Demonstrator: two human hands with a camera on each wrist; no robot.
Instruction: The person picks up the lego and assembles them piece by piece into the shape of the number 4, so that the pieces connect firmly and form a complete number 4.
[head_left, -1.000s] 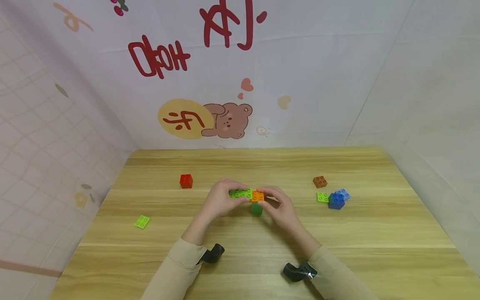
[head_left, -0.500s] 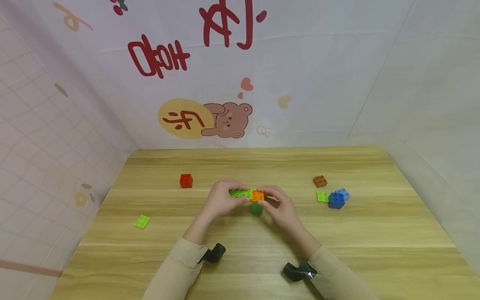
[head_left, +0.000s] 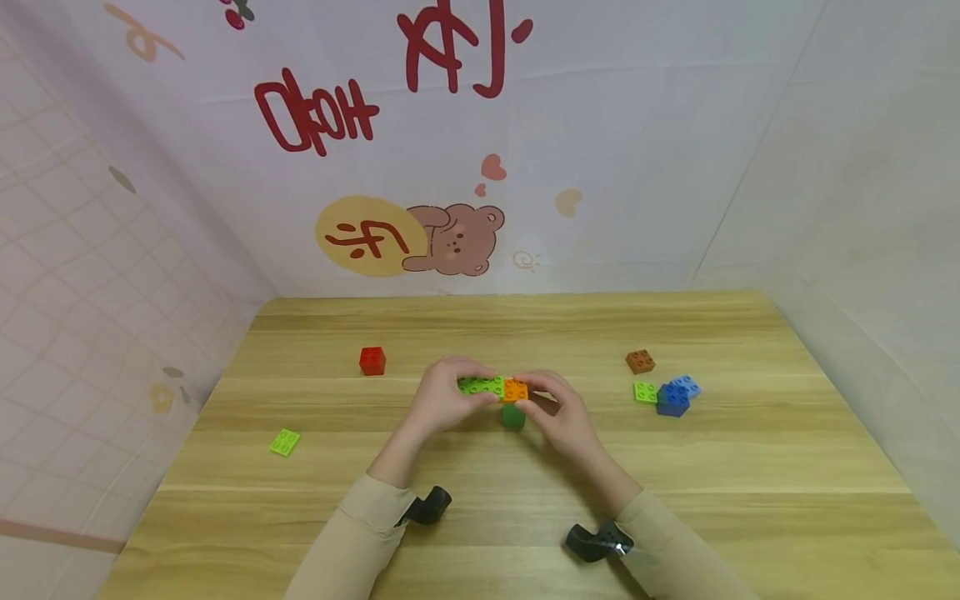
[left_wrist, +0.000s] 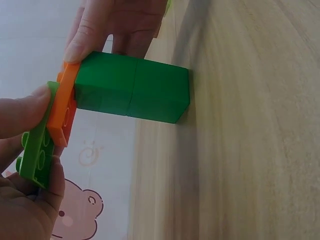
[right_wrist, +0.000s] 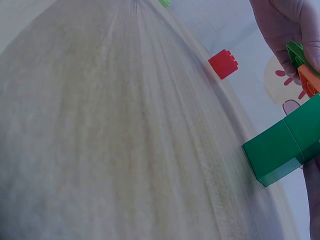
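Observation:
Two dark green blocks [left_wrist: 132, 87] stand stacked on the table as a small tower, mostly hidden from above in the head view. On top sits an orange building plate [head_left: 516, 391], which reaches out past the tower to the left. A long light green building plate [head_left: 482, 388] lies over the orange plate's left end and juts further left. My left hand [head_left: 444, 397] pinches the light green plate between thumb and fingers. My right hand [head_left: 558, 410] holds the orange plate near the tower's top, thumb in front and fingers behind.
A red block [head_left: 372, 362] stands at the back left, and a lime plate [head_left: 285, 442] lies nearer on the left. On the right are a brown brick [head_left: 641, 362], another lime plate [head_left: 645, 393], a dark blue block [head_left: 672, 402] and a light blue piece [head_left: 686, 386]. A printed cloth wall [head_left: 637, 167] rises behind the table.

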